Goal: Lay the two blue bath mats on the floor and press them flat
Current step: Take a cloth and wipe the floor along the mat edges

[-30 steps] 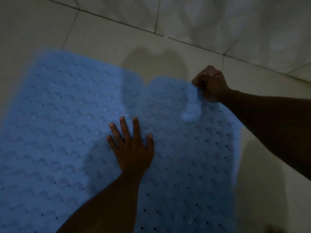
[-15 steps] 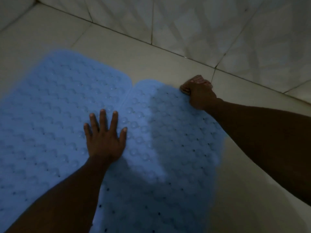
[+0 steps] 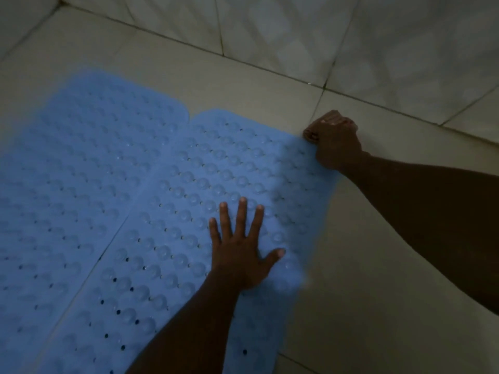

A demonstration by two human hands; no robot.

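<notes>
Pressing the right mat [image 3: 216, 171] flat needs slow, hard pushes: the left hand [image 3: 240, 247] lies spread open on it; the right hand [image 3: 333, 140] seems a fist on its corner.

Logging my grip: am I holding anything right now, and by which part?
The right hand appears to grip the right mat by its far right corner; the left hand only presses flat on it.

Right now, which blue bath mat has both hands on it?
The right bath mat: the left hand lies flat on it, the right hand sits fisted at its far corner. The left bath mat is untouched.
</notes>
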